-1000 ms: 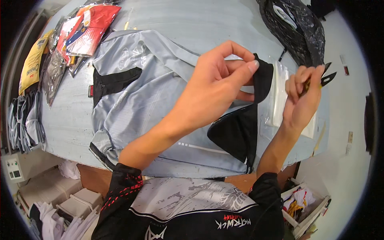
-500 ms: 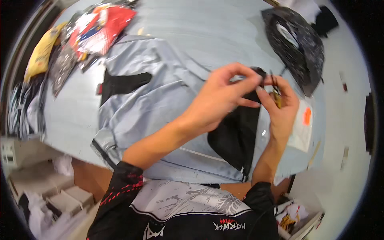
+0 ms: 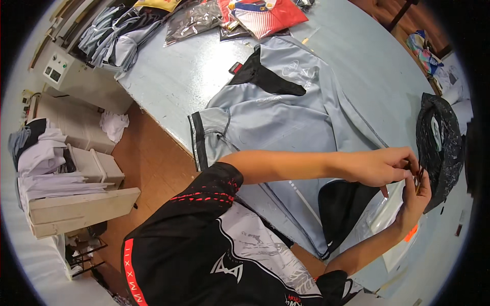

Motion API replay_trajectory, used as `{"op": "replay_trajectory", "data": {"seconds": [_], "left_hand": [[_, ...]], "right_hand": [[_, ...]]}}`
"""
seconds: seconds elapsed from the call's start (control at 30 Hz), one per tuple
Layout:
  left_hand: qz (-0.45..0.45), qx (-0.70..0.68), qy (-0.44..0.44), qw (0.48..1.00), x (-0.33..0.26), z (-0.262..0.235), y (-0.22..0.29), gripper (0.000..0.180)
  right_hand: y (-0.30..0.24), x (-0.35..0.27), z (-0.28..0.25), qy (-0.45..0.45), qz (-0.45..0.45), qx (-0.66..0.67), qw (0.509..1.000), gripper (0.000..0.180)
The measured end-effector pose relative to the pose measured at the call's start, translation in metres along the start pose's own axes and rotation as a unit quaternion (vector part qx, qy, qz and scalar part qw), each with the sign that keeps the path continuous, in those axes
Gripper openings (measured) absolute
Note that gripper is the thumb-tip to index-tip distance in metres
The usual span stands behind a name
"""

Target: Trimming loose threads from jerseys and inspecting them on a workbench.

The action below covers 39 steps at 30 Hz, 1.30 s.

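Grey cycling jersey [image 3: 286,122] lies spread flat on the pale blue worktable [image 3: 173,81], its black-trimmed sleeve at about 9 o'clock of the garment and its black inner collar toward 12 o'clock. The black hem panel [image 3: 342,209] at roughly 5 o'clock of the jersey is lifted toward the two hands, which meet just above it. The left hand [image 3: 375,166] is closed in a pinch on a small dark bit of the fabric or a tag; the right hand [image 3: 416,196] is curled around a thin dark tool, possibly small snips, though it is too small to tell for sure.

Judging from how close the tool tip sits to the pinching fingertips, a slip could nick a finger or cut into the cloth itself rather than a loose thread. The raised panel is held only by that pinch, so a tug could pull it free and drag the jersey toward the table edge. A clear plastic bag [image 3: 388,217] under the hands might slide as well.

At 12 o'clock on the table lie packed garments in bags [image 3: 265,15]; a black patterned garment [image 3: 439,137] sits at 3 o'clock. Off the table at 9 o'clock, a brown floor [image 3: 153,163] holds white bins with folded cloth [image 3: 56,168].
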<state>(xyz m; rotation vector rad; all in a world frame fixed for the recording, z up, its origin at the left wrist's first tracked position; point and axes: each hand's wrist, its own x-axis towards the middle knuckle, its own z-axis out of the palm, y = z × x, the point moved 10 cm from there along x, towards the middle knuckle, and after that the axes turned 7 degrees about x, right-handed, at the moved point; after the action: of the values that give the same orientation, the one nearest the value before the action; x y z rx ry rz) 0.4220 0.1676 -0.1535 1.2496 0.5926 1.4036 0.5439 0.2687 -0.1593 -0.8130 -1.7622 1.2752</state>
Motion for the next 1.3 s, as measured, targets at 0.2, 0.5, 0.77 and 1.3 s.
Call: {"op": "replay_trajectory", "data": {"seconds": [0.2, 0.5, 0.77, 1.3], "left_hand": [[0.01, -0.049, -0.01, 0.999, 0.004, 0.007, -0.01, 0.034], [-0.018, 0.74, 0.268, 0.617, -0.107, -0.19, 0.036, 0.046], [-0.05, 0.616, 0.246, 0.746, -0.151, -0.276, 0.006, 0.022], [0.012, 0.6, 0.221, 0.769, -0.162, -0.269, 0.001, 0.014]], "right_hand": [[0.022, 0.012, -0.025, -0.002, 0.064, 0.021, 0.998, 0.016], [0.022, 0.017, -0.072, 0.155, -0.007, -0.07, 0.985, 0.011], [0.033, 0.025, 0.14, -0.079, 0.028, -0.03, 0.996, 0.014], [0.139, 0.064, 0.325, -0.225, 0.216, 0.094, 0.945, 0.012]]}}
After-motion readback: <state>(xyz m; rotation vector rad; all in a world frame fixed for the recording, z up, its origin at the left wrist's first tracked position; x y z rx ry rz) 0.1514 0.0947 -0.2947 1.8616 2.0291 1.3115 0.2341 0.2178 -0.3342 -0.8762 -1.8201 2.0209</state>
